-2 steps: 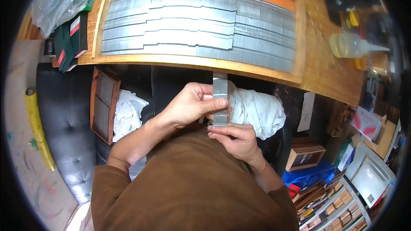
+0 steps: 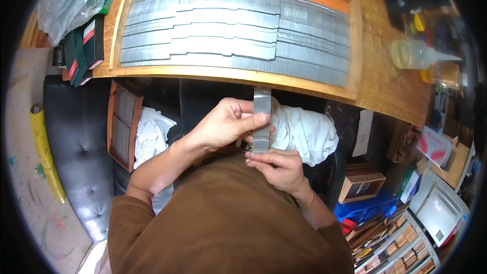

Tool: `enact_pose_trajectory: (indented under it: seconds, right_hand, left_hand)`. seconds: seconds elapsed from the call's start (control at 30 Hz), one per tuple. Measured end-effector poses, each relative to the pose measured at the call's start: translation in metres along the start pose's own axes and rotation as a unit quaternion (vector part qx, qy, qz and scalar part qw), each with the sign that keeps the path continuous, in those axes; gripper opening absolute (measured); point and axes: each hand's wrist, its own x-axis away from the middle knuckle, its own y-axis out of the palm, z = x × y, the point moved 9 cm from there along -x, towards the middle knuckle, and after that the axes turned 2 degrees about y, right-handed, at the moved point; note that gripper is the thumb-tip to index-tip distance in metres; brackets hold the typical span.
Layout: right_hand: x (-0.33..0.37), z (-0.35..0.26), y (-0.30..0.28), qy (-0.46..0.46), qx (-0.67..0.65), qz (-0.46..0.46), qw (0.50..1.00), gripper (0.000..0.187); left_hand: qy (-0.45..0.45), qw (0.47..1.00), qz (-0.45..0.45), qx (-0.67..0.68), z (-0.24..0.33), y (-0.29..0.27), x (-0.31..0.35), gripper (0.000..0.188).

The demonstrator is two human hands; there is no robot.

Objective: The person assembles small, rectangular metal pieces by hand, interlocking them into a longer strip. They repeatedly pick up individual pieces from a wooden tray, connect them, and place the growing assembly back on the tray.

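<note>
A narrow, shiny grey metal strip or stack of thin pieces (image 2: 262,102) stands lengthwise in front of my body; I cannot tell whether it is one piece. My left hand (image 2: 231,124) is closed round its middle, thumb lying across the face and fingertips showing at the right edge. At its near end, my right hand (image 2: 280,168) pinches with thumb and fingers pressed together. Beyond the hands, a shallow wooden tray (image 2: 203,74) on the table holds rows of thin grey metal pieces (image 2: 223,30), packed side by side.
White cloth (image 2: 307,134) lies just right of the strip. To the left are a small wooden tray of dark pieces (image 2: 136,131) and more white cloth (image 2: 151,134). A squeeze bottle (image 2: 411,55) rests on the wooden table (image 2: 378,83). A wooden box (image 2: 361,185) sits at right.
The grey strip has shifted very slightly toward me and to the right. Both hands keep their hold and have barely moved.
</note>
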Motion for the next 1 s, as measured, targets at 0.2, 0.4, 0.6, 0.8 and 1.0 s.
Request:
enact_pose_trajectory:
  seconds: [0.2, 0.4, 0.6, 0.8, 1.0]
  right_hand:
    - [0.0, -0.013, 0.01, -0.045, -0.022, 0.02, 0.999, 0.021]
    - [-0.004, -0.016, 0.015, -0.048, -0.037, 0.035, 0.998, 0.019]
    - [-0.006, -0.005, 0.014, 0.098, -0.085, -0.013, 0.991, 0.015]
    - [-0.041, -0.005, -0.046, 0.177, -0.116, 0.082, 0.974, 0.018]
    - [-0.087, 0.015, -0.019, 0.202, -0.296, 0.046, 0.932, 0.017]
  left_hand:
    - [0.007, 1.0, 0.016, -0.022, 0.02, -0.008, -0.003, 0.024]
    - [-0.025, 0.999, 0.016, -0.023, 0.023, -0.005, -0.001, 0.025]
    - [-0.029, 0.999, 0.002, -0.017, 0.026, 0.0, -0.002, 0.021]
    - [0.028, 0.999, 0.005, -0.045, 0.029, -0.003, 0.01, 0.019]
    - [0.004, 1.0, -0.01, 0.003, 0.026, -0.013, -0.002, 0.021]
